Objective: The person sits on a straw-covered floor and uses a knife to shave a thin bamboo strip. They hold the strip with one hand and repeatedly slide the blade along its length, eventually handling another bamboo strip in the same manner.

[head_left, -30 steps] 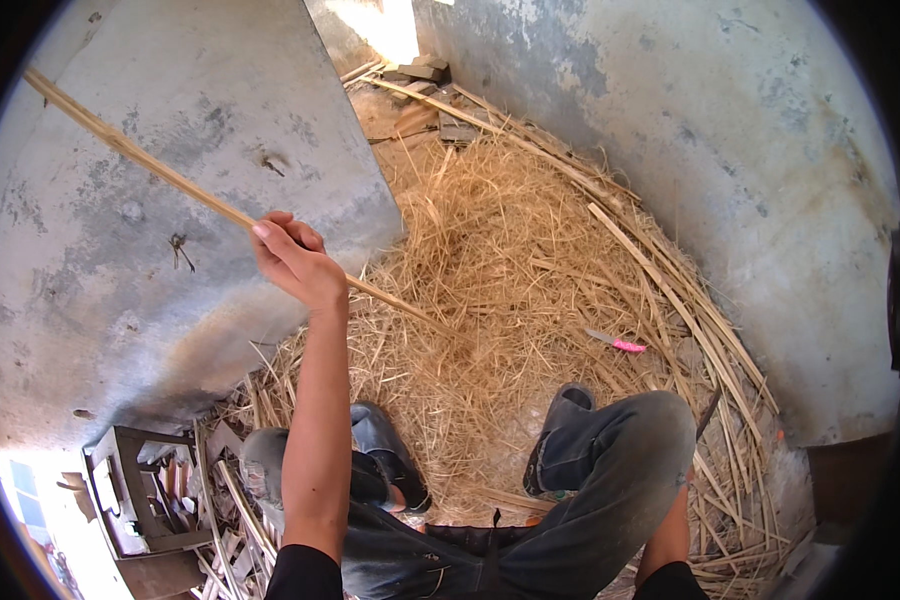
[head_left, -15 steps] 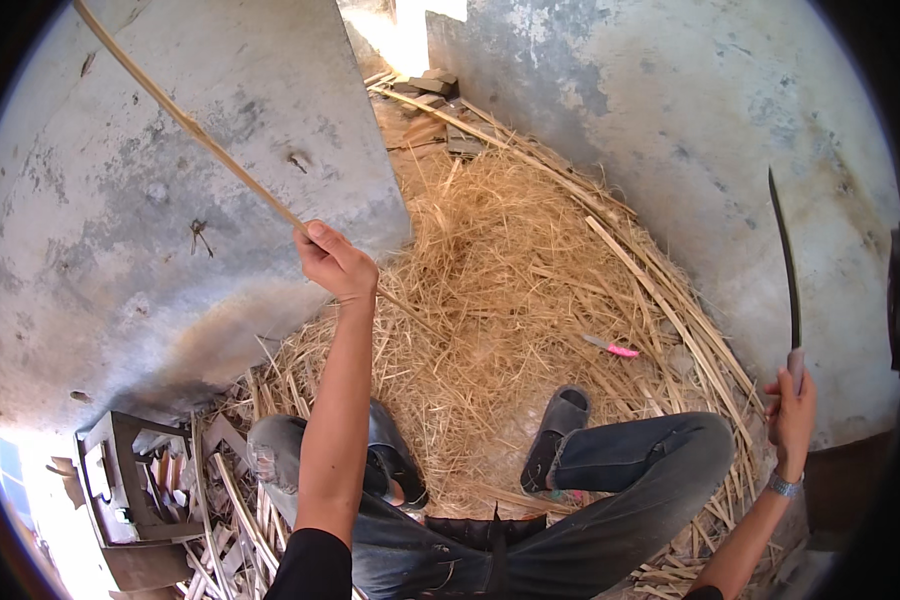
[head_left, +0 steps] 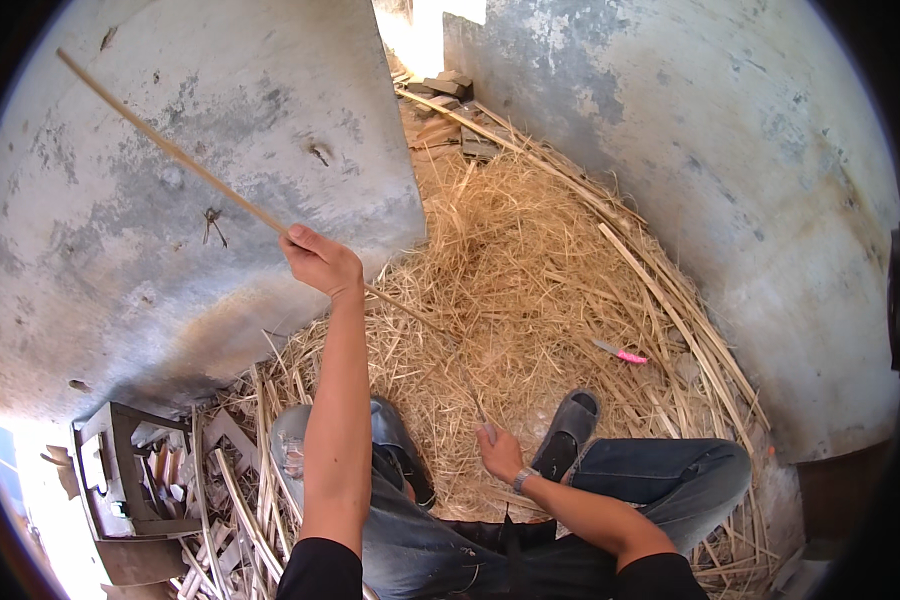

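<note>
I see the left hand point(head_left: 325, 263) clasping a long wooden strip point(head_left: 170, 147) that slants before the grey wall point(head_left: 270, 60) toward the straw point(head_left: 510, 270). The right hand point(head_left: 503, 455) wraps a knife point(head_left: 486, 434) handle near a slipper point(head_left: 568, 425)

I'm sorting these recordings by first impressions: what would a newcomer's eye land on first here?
Probably the long, slender, tan wooden strip, slanting from the upper left toward the middle in the left hand. Next is the small, pink-handled knife, right of the middle on the golden heap of thin shavings. Low in the middle, the right hand grips a slim, dull-handled blade.
</note>
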Tool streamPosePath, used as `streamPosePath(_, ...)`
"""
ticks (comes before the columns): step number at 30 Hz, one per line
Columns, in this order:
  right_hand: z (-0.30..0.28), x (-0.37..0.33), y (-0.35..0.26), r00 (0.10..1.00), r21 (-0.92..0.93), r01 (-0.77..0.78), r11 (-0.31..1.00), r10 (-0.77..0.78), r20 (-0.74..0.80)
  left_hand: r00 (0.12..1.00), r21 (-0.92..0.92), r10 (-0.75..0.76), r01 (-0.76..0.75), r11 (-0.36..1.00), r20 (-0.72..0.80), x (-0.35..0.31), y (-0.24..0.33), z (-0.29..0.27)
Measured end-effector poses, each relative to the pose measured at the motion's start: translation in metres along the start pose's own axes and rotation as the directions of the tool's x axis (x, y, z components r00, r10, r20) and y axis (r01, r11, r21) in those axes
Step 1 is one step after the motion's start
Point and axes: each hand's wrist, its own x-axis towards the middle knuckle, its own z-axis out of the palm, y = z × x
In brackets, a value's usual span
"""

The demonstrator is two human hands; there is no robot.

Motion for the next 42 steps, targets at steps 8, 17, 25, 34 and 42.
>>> streamPosePath(8,0.059,0.024,0.053,0.963,0.133,-0.261,0.956,0.268,-0.037,0.995,0.017,-0.007,0.008,1.0,-0.098,0.018,-0.008,0.007)
streamPosePath(17,-0.03,0.067,-0.096,0.957,0.752,0.231,0.617,-0.004,-0.29,0.999,-0.051,-0.022,0.019,0.998,-0.048,0.016,-0.013,0.007)
streamPosePath(25,0.051,0.035,0.109,0.997,-0.035,-0.077,0.996,0.077,-0.014,0.995,-0.056,-0.102,0.102,0.993,-0.001,0.0,-0.003,0.022)
streamPosePath(34,-0.036,0.064,-0.014,0.793,0.608,-0.604,0.515,0.459,0.4,0.997,0.03,-0.04,0.041,0.999,-0.061,0.009,-0.016,0.005)
streamPosePath(42,0.017,0.042,-0.024,0.96,0.47,0.176,0.865,-0.046,-0.275,0.999,-0.018,0.0,0.0,1.0,-0.033,0.011,-0.003,0.005)
